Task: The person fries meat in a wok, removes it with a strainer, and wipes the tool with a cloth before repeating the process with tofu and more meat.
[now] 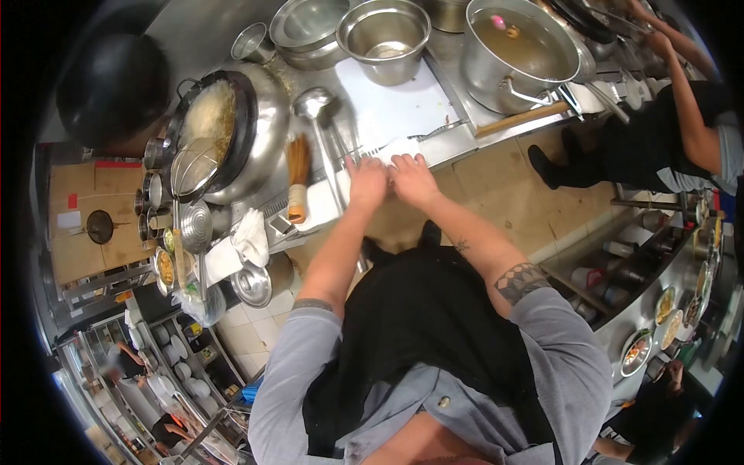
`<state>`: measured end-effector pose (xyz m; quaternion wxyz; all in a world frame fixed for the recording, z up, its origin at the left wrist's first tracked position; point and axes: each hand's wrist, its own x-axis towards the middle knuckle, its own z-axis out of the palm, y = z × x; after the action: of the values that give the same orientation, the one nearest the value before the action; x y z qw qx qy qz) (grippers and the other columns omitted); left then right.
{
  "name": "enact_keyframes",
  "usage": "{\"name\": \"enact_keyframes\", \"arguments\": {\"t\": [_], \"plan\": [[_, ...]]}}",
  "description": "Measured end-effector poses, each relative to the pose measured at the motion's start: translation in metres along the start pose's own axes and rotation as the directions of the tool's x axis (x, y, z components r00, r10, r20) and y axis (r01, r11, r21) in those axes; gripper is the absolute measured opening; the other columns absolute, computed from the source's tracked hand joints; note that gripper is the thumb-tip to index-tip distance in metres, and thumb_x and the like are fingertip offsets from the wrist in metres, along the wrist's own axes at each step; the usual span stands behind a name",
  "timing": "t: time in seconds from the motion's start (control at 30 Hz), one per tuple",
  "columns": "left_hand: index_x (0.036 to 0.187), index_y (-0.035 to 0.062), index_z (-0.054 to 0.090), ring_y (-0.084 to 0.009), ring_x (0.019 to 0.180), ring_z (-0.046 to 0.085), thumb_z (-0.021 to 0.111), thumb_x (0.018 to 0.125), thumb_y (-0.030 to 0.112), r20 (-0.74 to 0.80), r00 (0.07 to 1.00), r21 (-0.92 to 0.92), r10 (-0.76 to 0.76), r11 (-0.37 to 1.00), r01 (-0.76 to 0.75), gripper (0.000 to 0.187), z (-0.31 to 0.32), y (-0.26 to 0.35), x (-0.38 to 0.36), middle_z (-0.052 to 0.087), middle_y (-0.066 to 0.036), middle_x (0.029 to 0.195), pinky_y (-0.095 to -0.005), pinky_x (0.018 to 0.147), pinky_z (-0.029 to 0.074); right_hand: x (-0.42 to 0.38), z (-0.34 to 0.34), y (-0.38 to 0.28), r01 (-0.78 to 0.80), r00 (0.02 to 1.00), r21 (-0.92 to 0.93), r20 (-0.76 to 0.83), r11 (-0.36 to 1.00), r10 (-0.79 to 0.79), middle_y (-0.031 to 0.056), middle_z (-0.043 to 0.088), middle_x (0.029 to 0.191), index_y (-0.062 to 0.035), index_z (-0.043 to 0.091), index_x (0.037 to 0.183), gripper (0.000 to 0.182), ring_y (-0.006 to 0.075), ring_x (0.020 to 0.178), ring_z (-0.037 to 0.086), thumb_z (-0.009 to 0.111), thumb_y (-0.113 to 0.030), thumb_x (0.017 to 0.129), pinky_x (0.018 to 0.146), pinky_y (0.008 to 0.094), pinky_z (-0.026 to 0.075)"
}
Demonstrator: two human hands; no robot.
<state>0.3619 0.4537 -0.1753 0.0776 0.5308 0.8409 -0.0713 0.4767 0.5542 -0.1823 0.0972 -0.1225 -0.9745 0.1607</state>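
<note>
My left hand (367,181) and my right hand (414,180) are close together at the counter's front edge. Their fingers point forward, slightly apart, and rest on or against a white cloth (402,146); I see nothing gripped in either. Left of my left hand, a long-handled ladle (316,102) lies along the counter with its handle crossing the front edge. A bamboo wok brush (297,182) lies further left. Ahead of my hands is a white cutting board (411,108) with a steel pot (384,39) on its far part.
At left, a wok (240,128) holds bubbling oil and a wire strainer (195,164). A large pot of liquid (521,54) stands at right. Beside it a co-worker (659,132) reaches over the counter. Dishes of food (637,353) line the counter behind right.
</note>
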Motion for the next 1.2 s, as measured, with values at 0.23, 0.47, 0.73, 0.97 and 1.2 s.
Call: {"name": "enact_keyframes", "arguments": {"t": [0.23, 0.47, 0.73, 0.97, 1.2], "plan": [[0.109, 0.0062, 0.062, -0.0350, 0.126, 0.045, 0.064, 0.080, 0.011, -0.388, 0.913, -0.500, -0.126, 0.861, -0.093, 0.029, -0.069, -0.015, -0.008, 0.052, -0.014, 0.131, -0.0572, 0.110, 0.027, 0.024, -0.010, 0.003, -0.169, 0.941, 0.433, -0.198, 0.885, 0.276, 0.0049, 0.060, 0.082, -0.0069, 0.063, 0.079, 0.008, 0.0220, 0.081, 0.058, 0.062, -0.012, 0.084, 0.070, 0.0375, 0.046], [0.131, 0.0025, 0.049, -0.0393, 0.133, 0.040, 0.058, 0.083, 0.005, -0.426, 0.902, -0.542, -0.070, 0.818, -0.193, 0.049, -0.050, 0.002, -0.046, 0.042, -0.022, 0.143, -0.0485, 0.111, 0.031, 0.020, 0.014, -0.001, -0.133, 0.600, 0.841, 0.490, -0.525, 0.633, 0.0078, 0.059, 0.092, -0.0033, 0.053, 0.098, 0.015, 0.0163, 0.069, 0.059, 0.066, -0.006, 0.090, 0.061, 0.0315, 0.056], [0.143, 0.0005, 0.035, -0.0352, 0.141, 0.032, 0.055, 0.087, 0.012, 0.154, 0.985, -0.277, 0.074, 0.960, -0.029, 0.061, -0.001, 0.020, -0.034, 0.032, -0.021, 0.151, -0.0512, 0.115, 0.024, 0.003, 0.014, 0.001, -0.565, 0.382, 0.779, 0.538, -0.271, 0.751, 0.0129, 0.064, 0.083, 0.0021, 0.054, 0.104, 0.030, 0.0207, 0.078, 0.067, 0.070, -0.016, 0.087, 0.058, 0.0312, 0.056], [0.145, -0.0014, 0.031, -0.0337, 0.144, 0.026, 0.056, 0.085, 0.014, 0.174, 0.980, -0.214, 0.092, 0.975, -0.053, 0.066, -0.008, 0.029, -0.031, 0.026, -0.022, 0.154, -0.0525, 0.116, 0.020, -0.015, 0.003, 0.009, -0.564, 0.668, 0.524, -0.166, 0.638, 0.726, 0.0230, 0.058, 0.114, 0.0033, 0.051, 0.118, 0.042, 0.0331, 0.104, 0.060, 0.065, -0.015, 0.084, 0.086, 0.0455, 0.048], [0.152, -0.0007, 0.014, -0.0315, 0.147, 0.018, 0.057, 0.083, 0.018, 0.369, 0.929, -0.111, -0.024, 0.991, 0.069, 0.083, -0.015, 0.035, -0.005, 0.012, -0.019, 0.159, -0.0546, 0.118, 0.010, -0.004, 0.018, 0.015, -0.230, 0.934, -0.059, 0.268, 0.971, 0.237, 0.0135, 0.016, 0.159, -0.0031, 0.024, 0.150, 0.066, 0.0275, 0.148, 0.012, 0.050, -0.013, 0.089, 0.118, 0.0528, 0.010]]}}
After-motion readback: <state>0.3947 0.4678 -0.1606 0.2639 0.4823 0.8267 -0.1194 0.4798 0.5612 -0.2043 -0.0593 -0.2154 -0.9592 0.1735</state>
